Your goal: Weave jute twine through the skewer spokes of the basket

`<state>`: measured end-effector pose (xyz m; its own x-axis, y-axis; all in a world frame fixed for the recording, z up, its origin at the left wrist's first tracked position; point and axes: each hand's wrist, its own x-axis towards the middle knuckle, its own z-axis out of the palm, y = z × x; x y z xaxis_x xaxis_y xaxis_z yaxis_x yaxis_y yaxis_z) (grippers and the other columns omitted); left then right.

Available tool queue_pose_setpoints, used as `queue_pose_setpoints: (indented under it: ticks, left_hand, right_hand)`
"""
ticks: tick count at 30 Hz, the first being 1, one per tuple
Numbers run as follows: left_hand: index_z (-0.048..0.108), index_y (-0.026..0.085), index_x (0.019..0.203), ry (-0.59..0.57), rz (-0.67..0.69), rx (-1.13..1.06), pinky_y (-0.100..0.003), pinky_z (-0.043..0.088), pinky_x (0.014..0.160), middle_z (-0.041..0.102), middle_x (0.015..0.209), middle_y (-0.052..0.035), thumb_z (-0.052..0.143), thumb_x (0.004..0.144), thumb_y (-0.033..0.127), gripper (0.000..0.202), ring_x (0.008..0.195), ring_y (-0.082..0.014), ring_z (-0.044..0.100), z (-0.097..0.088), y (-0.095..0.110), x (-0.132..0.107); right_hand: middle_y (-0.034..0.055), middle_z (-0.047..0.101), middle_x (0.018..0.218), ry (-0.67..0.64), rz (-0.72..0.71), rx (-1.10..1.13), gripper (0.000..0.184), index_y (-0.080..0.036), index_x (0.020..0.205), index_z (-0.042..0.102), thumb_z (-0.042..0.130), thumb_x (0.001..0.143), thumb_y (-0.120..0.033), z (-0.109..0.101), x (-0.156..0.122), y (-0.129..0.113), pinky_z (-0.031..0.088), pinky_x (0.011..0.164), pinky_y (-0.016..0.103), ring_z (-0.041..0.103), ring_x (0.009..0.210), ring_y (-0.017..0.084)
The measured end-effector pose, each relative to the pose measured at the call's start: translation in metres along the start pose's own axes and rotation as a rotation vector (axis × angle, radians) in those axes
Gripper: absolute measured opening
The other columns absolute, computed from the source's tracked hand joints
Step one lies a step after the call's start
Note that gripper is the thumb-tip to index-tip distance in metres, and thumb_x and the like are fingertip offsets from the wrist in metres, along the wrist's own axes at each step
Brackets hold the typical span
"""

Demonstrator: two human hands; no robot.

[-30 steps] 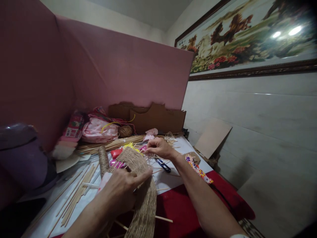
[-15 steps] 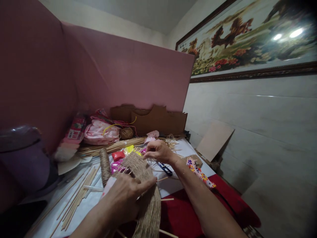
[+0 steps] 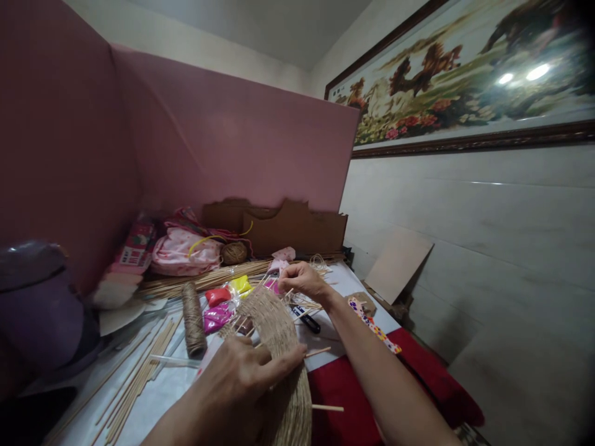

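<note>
Jute woven arc (image 3: pixel 279 322): L hand (image 3: pixel 242 378) flat on it, fingers open; R hand (image 3: pixel 302 280) pinched shut at far end.

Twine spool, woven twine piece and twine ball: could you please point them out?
Twine spool (image 3: pixel 193 319): head view, wound middle.
Woven twine piece (image 3: pixel 276 322): head view, curved upper part.
Twine ball (image 3: pixel 233 253): head view, centre.

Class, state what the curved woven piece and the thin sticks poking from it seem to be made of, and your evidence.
Woven piece: probably jute or similar twine, matt tan, shown by close ribbed rows. Sticks: likely bamboo or wood, pale, smooth, straight.
</note>
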<state>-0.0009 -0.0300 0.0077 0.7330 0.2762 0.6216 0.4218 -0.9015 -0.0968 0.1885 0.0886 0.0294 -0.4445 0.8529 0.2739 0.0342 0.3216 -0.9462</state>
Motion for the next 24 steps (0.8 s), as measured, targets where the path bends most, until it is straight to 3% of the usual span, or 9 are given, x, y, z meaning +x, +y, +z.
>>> queue_pose_setpoints:
  ticks: [4,11,16,19,24]
  left_hand:
    - [0.046,0.020,0.128,0.056,0.041,0.023,-0.030,0.038,0.046,0.063,0.064,-0.0017,0.048,0.070,0.013,0.059,0.043,-0.0124,0.046,-0.007,-0.002,0.002]
    - [0.048,0.018,0.127,0.169,0.045,0.003,-0.035,0.046,0.056,0.057,0.055,0.0013,0.046,0.073,0.009,0.055,0.047,-0.0133,0.050,-0.010,-0.004,0.003]
    - [0.047,0.020,0.129,0.237,0.010,-0.011,-0.037,0.047,0.060,0.063,0.064,-0.0024,0.046,0.073,0.010,0.057,0.056,-0.0158,0.056,-0.008,-0.006,0.000]
    - [0.045,0.021,0.130,0.222,-0.004,0.035,-0.033,0.043,0.056,0.060,0.059,-0.0002,0.048,0.073,0.009,0.058,0.051,-0.0143,0.052,-0.009,-0.007,-0.001]
    - [0.041,0.022,0.131,0.179,-0.041,0.126,-0.028,0.035,0.049,0.061,0.060,0.0001,0.048,0.074,0.012,0.059,0.050,-0.0142,0.052,-0.013,-0.008,-0.001]
  right_hand:
    - [-0.0046,0.047,0.045,0.072,0.010,0.162,0.032,-0.012,0.053,0.058,0.074,0.059,-0.040,0.011,0.002,0.010,0.021,0.040,0.018,0.031,0.039,0.003]
    - [-0.0102,0.029,0.039,0.065,0.039,0.394,0.035,-0.015,0.053,0.053,0.079,0.055,-0.038,0.022,0.004,0.020,0.014,0.039,0.019,0.020,0.037,0.003]
    - [-0.0073,0.040,0.046,0.028,0.020,0.493,0.036,-0.015,0.060,0.055,0.080,0.053,-0.041,0.029,0.002,0.023,0.020,0.042,0.020,0.029,0.041,0.004]
    - [-0.0059,0.045,0.052,0.035,0.062,0.502,0.034,-0.016,0.062,0.054,0.079,0.055,-0.037,0.036,-0.002,0.020,0.024,0.044,0.019,0.034,0.044,0.005]
    - [-0.0089,0.035,0.048,0.032,0.072,0.485,0.026,-0.017,0.065,0.053,0.074,0.061,-0.031,0.041,-0.005,0.014,0.015,0.040,0.020,0.022,0.040,0.003]
